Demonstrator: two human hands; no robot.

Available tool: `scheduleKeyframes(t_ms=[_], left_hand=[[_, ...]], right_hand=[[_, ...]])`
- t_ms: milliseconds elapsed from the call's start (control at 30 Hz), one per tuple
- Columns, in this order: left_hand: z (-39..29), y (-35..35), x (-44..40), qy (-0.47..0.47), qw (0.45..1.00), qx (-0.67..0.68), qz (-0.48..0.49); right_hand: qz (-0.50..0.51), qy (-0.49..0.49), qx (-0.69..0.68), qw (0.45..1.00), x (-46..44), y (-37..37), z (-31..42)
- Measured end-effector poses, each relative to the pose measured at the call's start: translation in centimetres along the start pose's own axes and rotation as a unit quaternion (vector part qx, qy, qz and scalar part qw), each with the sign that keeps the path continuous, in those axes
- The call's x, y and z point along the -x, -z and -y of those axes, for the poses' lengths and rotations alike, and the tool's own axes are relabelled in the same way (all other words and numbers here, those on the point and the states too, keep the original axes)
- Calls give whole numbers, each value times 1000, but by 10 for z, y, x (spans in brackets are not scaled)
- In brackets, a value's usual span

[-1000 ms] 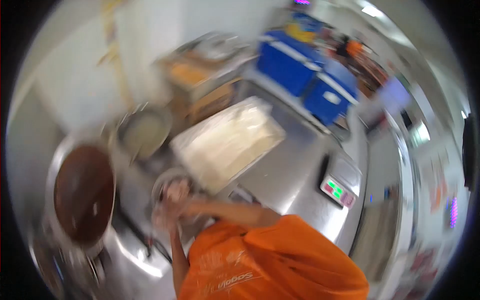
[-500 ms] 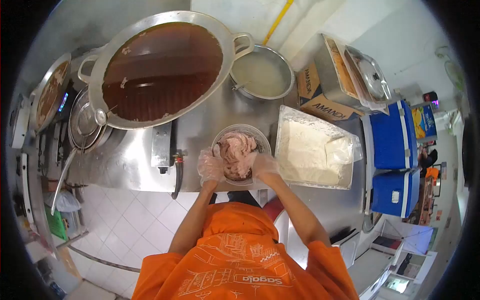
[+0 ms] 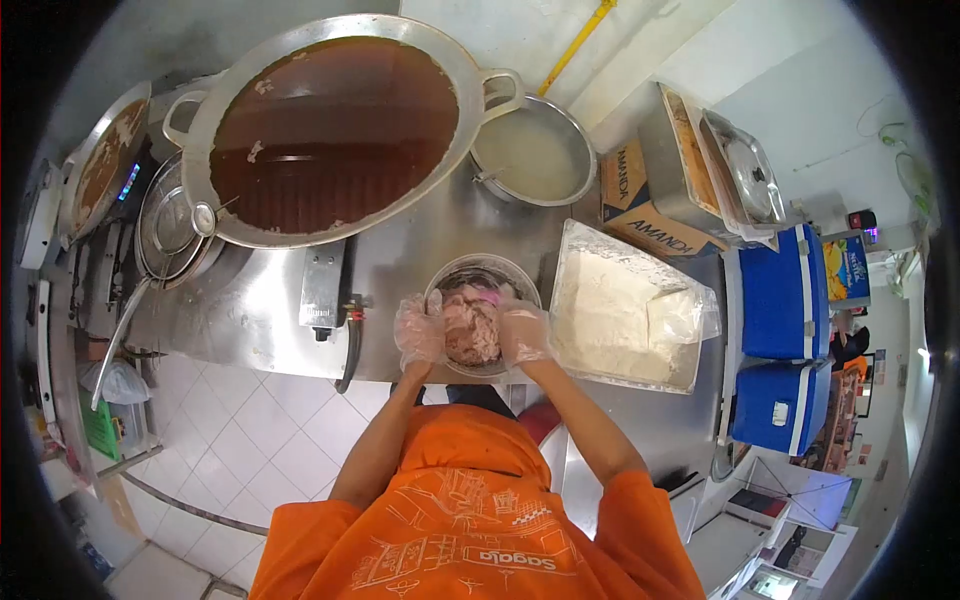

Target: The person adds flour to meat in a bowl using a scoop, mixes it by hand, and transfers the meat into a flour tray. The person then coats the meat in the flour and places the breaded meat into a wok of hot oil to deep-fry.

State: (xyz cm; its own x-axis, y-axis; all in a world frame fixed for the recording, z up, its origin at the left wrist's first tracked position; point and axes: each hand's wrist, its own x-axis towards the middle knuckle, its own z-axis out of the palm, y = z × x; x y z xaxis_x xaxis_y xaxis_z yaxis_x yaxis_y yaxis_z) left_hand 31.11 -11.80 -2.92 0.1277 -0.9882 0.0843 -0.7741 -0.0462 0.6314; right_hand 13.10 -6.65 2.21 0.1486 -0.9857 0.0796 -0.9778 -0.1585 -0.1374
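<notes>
A round bowl (image 3: pixel 447 272) holds wet pink raw meat (image 3: pixel 470 332), with a brighter pink-purple patch near its upper right. My left hand (image 3: pixel 418 332), in a clear plastic glove, is closed on the bowl's left rim, its fingertips at the inner edge. On the opposite side my right hand (image 3: pixel 524 332), gloved the same way, grips the right rim, with its thumb and fingers partly over the inside beside the meat. Some fingers of both hands are hidden by the rim and gloves. Just right of the bowl lies a tray (image 3: pixel 690 378) of white flour (image 3: pixel 610 300).
A wide pan (image 3: pixel 300 240) of brown oil stands at the back left. Beside it are a metal bowl (image 3: pixel 540 200) of cloudy liquid and strainers (image 3: pixel 170 225). A burner control box (image 3: pixel 322 290) with a hose sits left. Boxes (image 3: pixel 640 220) and blue coolers (image 3: pixel 780 300) stand right.
The meat lay heaped high in the bowl; now it sits lower and more of the bowl's far inner wall shows. My right hand is more upright at the rim. The view has shifted slightly.
</notes>
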Motion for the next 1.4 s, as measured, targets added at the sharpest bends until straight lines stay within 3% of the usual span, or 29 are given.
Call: scheduleKeyframes(t_ms=[33, 167, 233, 267, 333, 367, 467, 567, 667, 700, 733, 767, 833, 933, 967, 1067, 1100, 1200, 1233, 1333, 1367, 1400], left_hand=[[-2, 1, 0, 22, 1000, -6, 18], [-4, -6, 6, 66, 998, 3, 20], [-13, 2, 13, -29, 999, -10, -34], [-15, 7, 12, -34, 999, -5, -25], [-17, 15, 11, 9, 999, 17, 33], [-18, 16, 10, 58, 995, 37, 77], [-12, 13, 12, -22, 998, 14, 52], [19, -16, 10, -19, 996, 16, 82], [0, -6, 6, -15, 999, 7, 51], [-1, -9, 4, -3, 998, 4, 69], [0, -13, 3, 7, 996, -1, 88], [3, -16, 4, 18, 994, -6, 109], [3, -11, 4, 23, 994, -13, 110], [1, -3, 4, -10, 994, 5, 110], [0, -1, 5, -27, 993, 13, 110], [-6, -2, 2, 22, 987, -29, 155], [-8, 2, 1, 13, 990, -31, 140], [-6, -1, -3, -52, 994, -29, 89], [11, -11, -2, -91, 993, -30, 71], [7, -1, -6, -37, 994, -22, 103], [0, 7, -10, 5, 992, -17, 128], [-2, 5, -8, 5, 996, -8, 89]], right_hand=[[90, -135, 98, 982, -5, 1, 8], [189, -174, -28, 966, 21, -7, 35], [278, -186, -81, 939, 0, -29, 47], [319, -193, -113, 921, -9, -47, 46], [287, -41, -179, 940, -5, -111, 12], [235, -33, -263, 935, 2, -124, -8], [308, -288, -481, 768, -14, -32, -17], [285, -432, -552, 654, -12, 6, -23], [256, -443, -562, 650, -21, -36, -15], [231, -192, -424, 854, -20, -39, 2], [87, 11, -180, 980, -19, -42, 20], [189, -63, -195, 960, -17, -49, 29], [341, 79, -165, 922, -2, -57, 10], [360, -48, 14, 931, 9, -19, -19], [289, -171, -6, 942, 3, -13, -21], [136, -174, -36, 975, -19, -48, -12], [56, -2, 29, 998, -6, -81, -13], [125, 14, -58, 990, 17, -53, 14], [155, 31, 35, 987, 12, -5, 24], [27, -53, 105, 993, -1, 8, 1], [4, -39, 189, 981, 3, -1, -10], [22, -54, 162, 985, 8, -1, -12]])
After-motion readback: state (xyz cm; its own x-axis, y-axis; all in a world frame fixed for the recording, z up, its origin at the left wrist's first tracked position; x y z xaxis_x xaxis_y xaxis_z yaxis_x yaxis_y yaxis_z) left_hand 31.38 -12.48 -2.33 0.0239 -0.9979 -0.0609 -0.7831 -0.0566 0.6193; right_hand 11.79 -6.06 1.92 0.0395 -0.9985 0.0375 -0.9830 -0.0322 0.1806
